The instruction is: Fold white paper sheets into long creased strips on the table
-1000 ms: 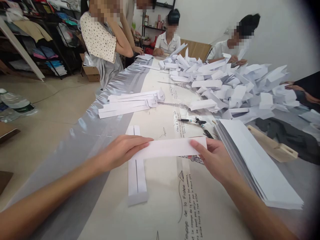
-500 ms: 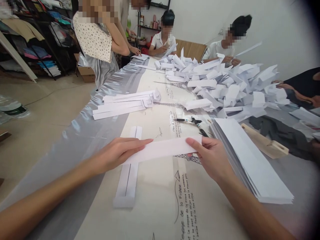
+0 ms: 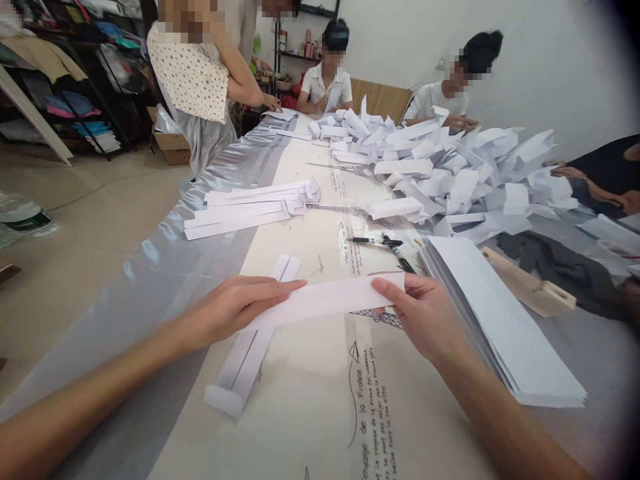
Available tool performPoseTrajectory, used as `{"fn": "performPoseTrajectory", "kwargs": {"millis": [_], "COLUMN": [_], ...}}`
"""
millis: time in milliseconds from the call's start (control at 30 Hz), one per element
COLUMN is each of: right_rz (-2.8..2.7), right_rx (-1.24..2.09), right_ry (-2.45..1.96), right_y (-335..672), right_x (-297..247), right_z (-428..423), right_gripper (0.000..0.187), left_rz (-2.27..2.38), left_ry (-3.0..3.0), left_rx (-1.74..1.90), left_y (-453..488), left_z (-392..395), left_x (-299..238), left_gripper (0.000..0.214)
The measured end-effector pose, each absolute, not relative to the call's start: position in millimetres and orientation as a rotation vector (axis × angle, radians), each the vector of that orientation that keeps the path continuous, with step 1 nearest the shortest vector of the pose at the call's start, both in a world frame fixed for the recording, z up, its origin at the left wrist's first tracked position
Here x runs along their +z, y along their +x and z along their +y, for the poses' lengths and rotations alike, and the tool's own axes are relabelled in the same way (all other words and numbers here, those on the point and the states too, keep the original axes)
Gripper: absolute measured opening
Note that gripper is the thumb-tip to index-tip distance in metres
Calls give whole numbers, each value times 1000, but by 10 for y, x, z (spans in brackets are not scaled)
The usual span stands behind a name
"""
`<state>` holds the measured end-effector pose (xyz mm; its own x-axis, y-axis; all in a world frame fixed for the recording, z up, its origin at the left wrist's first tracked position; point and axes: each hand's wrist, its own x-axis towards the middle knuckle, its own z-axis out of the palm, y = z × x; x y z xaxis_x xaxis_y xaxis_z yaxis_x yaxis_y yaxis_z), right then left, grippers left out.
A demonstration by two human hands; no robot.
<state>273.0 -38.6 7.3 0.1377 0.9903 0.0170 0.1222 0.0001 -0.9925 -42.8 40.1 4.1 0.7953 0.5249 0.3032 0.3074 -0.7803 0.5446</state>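
Note:
A long white paper strip [image 3: 330, 299] is stretched between my hands just above the table. My left hand [image 3: 235, 307] lies over its left end with fingers extended and pressed on it. My right hand [image 3: 425, 310] pinches the right end, thumb on top. Under the left hand a folded white paper piece [image 3: 247, 357] lies slanted on the printed tablecloth [image 3: 320, 400]. A thick stack of flat white sheets [image 3: 500, 320] rests just right of my right hand.
A big heap of folded paper pieces [image 3: 450, 167] fills the far right of the table, and a row of folded strips [image 3: 250, 207] lies at the left. Pens [image 3: 380, 241] and a wooden block [image 3: 530, 283] lie nearby. Several people stand or sit round the far end.
The folded piece under my left hand has swung from straight to slanted, its near end sliding left. My hands keep hold of the strip, almost where they were.

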Motion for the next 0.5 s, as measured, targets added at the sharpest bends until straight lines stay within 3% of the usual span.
{"fn": "performPoseTrajectory", "kwargs": {"millis": [233, 500], "right_rz": [-1200, -1107], "right_rx": [1046, 932], "right_ry": [-1338, -1318], "right_y": [2747, 2816], "right_x": [54, 70], "right_z": [-391, -391], "right_gripper": [31, 12], "left_rz": [587, 552], "left_ry": [2510, 2569], "left_rx": [646, 686], "left_y": [-435, -488], "left_z": [397, 404], "left_x": [52, 64], "left_gripper": [41, 43]}}
